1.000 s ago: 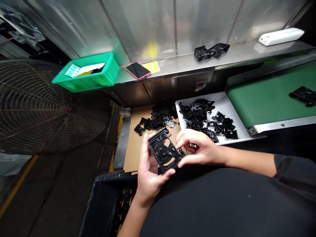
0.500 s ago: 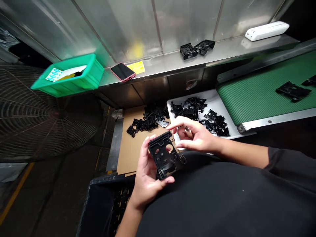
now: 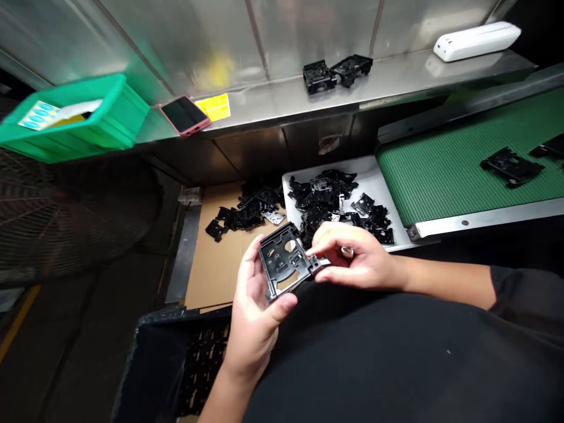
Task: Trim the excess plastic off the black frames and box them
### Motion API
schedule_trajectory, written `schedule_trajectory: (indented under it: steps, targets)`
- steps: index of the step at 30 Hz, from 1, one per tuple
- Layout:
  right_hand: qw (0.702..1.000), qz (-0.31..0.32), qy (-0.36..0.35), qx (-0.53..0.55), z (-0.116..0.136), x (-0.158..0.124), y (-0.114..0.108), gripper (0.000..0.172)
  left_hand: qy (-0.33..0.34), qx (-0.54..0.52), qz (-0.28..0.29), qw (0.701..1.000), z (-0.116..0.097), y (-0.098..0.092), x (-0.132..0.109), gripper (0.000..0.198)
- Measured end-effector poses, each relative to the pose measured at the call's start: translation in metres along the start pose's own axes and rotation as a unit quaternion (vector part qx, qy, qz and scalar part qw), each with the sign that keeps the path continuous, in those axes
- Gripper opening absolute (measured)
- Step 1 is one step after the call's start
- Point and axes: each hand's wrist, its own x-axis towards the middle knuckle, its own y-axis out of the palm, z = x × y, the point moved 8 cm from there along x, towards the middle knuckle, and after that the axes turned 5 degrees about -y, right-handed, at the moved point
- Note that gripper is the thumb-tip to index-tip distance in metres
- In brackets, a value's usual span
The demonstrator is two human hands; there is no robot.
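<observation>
A black moulded plastic frame [image 3: 284, 262] with cut-out openings lies in my left hand [image 3: 253, 311], its fingers cupped behind it and the thumb on its lower edge. My right hand [image 3: 359, 259] pinches the frame's right corner between forefinger and thumb. Below and beyond the frame, a heap of similar black parts [image 3: 247, 214] lies on flattened cardboard [image 3: 207, 264]. More fill a white tray [image 3: 372, 176].
A green slatted conveyor belt [image 3: 440, 170] carries black parts at right. Above stands a steel shelf [image 3: 273, 108] with a pink-cased phone [image 3: 184, 114], black parts, a white device [image 3: 476, 41] and a green bin [image 3: 74, 120]. A black crate [image 3: 176, 358] sits below; a fan [image 3: 66, 217] stands left.
The view has swung so everything sits further left. The frame has turned in my left hand, and my right hand has closed from above it onto its right corner.
</observation>
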Motion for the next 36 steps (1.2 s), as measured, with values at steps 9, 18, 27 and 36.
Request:
schedule_trajectory:
  steps: [9,18,27,36]
  targets:
    - [0.986,-0.048,0.153,0.044,-0.042,-0.034,-0.029,0.022,-0.162,-0.118,-0.031,0.979,0.049,0.041,0.016,0.064]
    - [0.978,-0.037,0.189,0.078,-0.058,-0.046,-0.043,0.029,-0.189,-0.117,-0.056,0.973,0.066,0.054,0.016,0.061]
    - [0.98,-0.04,0.163,0.106,-0.054,-0.041,-0.047,0.025,-0.176,-0.123,-0.059,0.975,0.058,0.06,0.013,0.06]
    - [0.985,-0.016,0.124,0.117,-0.036,-0.037,-0.049,0.025,-0.133,-0.06,-0.051,0.988,0.047,0.061,0.0,0.081]
